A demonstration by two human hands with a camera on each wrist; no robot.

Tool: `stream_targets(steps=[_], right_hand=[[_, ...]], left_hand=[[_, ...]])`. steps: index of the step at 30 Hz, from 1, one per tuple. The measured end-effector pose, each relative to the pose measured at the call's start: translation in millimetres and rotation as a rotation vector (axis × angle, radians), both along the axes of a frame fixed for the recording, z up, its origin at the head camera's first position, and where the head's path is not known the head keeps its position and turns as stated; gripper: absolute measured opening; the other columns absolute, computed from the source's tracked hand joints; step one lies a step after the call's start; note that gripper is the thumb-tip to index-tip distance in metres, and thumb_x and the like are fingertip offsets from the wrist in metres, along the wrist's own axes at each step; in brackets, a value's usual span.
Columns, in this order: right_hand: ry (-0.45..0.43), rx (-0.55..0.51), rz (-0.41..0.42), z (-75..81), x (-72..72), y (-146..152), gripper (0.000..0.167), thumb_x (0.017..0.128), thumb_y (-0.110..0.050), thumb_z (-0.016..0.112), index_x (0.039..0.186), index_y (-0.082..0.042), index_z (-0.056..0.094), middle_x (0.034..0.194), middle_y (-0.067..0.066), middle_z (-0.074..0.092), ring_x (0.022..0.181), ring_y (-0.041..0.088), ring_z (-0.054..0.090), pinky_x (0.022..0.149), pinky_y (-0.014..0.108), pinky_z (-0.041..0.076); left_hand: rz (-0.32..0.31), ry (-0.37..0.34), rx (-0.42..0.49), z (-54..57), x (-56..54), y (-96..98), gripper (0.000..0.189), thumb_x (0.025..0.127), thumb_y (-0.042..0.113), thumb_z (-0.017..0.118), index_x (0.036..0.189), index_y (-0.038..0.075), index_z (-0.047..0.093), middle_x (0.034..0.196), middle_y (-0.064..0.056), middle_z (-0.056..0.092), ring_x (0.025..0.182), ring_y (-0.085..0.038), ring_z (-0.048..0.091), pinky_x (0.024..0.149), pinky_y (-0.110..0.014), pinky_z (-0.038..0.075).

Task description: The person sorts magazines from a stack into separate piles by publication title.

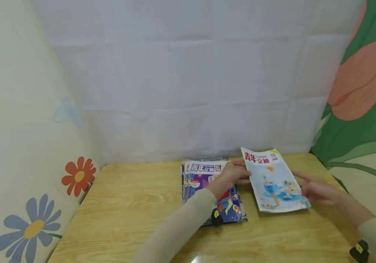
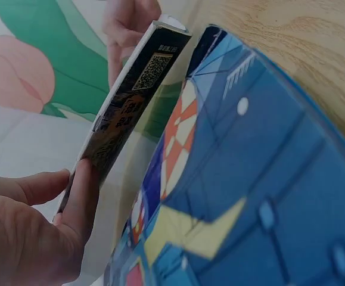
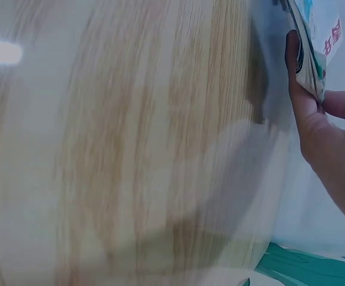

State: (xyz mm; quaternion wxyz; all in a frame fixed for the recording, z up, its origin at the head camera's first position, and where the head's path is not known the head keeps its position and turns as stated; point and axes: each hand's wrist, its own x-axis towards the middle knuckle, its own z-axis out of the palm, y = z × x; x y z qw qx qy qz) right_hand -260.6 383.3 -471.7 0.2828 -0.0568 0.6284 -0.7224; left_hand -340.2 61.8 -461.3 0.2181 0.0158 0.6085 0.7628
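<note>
Magazine [image 1: 275, 182] held aloft, right of the stack [image 1: 201, 180]

The left hand [image 1: 234, 174] pinches the edge nearer the stack; the right hand [image 1: 319, 190] pinches the edge farther from it, clear of the surface [image 1: 125, 204]. Probably light, limp and slick-covered, the magazine is best supported along both long edges. The left wrist view reveals a dark side bearing a QR code [image 2: 152, 71], hidden in the head view.

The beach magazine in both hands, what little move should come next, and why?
Perhaps lower the beach magazine gently until it lies flat on the table. The left hand and right hand pinch opposite edges, it is tilted up, and wood shows beside the magazine stack.
</note>
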Motion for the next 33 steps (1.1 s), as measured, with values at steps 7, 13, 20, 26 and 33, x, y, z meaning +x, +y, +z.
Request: stream_targets(steps=[7,13,20,26,33], right_hand=[[0.005,0.102,-0.036,-0.1,-2.3,9,0.099,0.084,0.014,0.047,0.158,-0.006,-0.015,0.136,0.011,0.053,0.113,0.028,0.059,0.091,0.046,0.052],[-0.004,0.084,-0.032,-0.4,-3.9,11,0.096,0.085,0.016,0.045,0.157,-0.004,-0.015,0.133,0.008,0.055,0.113,0.027,0.06,0.093,0.046,0.052],[0.013,0.181,-0.067,4.0,-5.0,11,0.096,0.08,0.016,0.044,0.157,0.001,-0.012,0.135,0.017,0.054,0.11,0.027,0.061,0.09,0.046,0.054],[0.043,0.341,-0.095,13.7,-5.8,9,0.086,0.085,0.009,0.045,0.156,0.01,-0.004,0.13,0.023,0.057,0.105,0.026,0.062,0.086,0.043,0.055],[0.363,0.847,-0.07,32.8,-4.4,0,0.06,0.101,-0.008,0.051,0.141,0.028,0.026,0.116,0.036,0.059,0.092,0.03,0.063,0.073,0.04,0.056]], left_hand=[[0.071,-0.022,-0.021,-12.4,-4.0,25.8,0.041,0.078,-0.024,0.069,0.111,-0.005,0.057,0.086,-0.021,0.068,0.08,-0.039,0.072,0.066,-0.04,0.061],[0.097,-0.055,-0.074,-16.0,-3.2,37.2,0.044,0.075,-0.028,0.064,0.112,-0.005,0.057,0.087,-0.02,0.066,0.082,-0.041,0.072,0.069,-0.043,0.061],[0.095,-0.081,-0.118,-16.0,-1.5,42.4,0.048,0.076,-0.028,0.061,0.118,-0.006,0.059,0.087,-0.021,0.068,0.082,-0.04,0.072,0.07,-0.041,0.061],[0.035,-0.074,-0.269,-4.6,2.6,39.0,0.046,0.08,-0.022,0.06,0.124,-0.009,0.06,0.091,-0.023,0.067,0.081,-0.037,0.071,0.071,-0.042,0.061],[-0.111,0.108,-0.53,17.4,7.0,32.3,0.061,0.09,-0.005,0.064,0.148,-0.004,0.046,0.121,-0.026,0.063,0.085,-0.042,0.071,0.072,-0.044,0.061]])
